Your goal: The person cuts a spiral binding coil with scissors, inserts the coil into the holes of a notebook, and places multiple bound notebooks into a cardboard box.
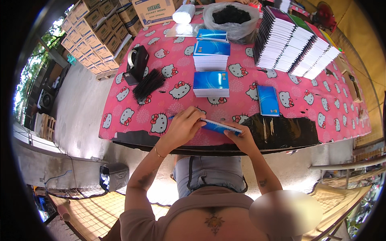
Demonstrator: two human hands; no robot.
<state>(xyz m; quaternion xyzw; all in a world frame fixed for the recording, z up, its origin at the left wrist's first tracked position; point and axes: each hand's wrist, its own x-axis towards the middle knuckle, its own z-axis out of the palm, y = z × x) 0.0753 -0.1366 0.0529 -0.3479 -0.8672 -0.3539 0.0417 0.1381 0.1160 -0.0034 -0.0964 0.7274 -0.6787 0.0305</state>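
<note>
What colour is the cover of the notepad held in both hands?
Blue, seen in the head view: the notepad.

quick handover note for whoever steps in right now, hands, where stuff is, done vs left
Left hand and right hand both hold one blue notebook at the near table edge.
Spiral coils lie left, beside the tape dispenser.
Done, as far as can be judged: one blue notebook lying alone on the right.
Left: three blue-covered stacks mid-table; whether they are bound cannot be told. Rows of notebooks stand far right.
</note>
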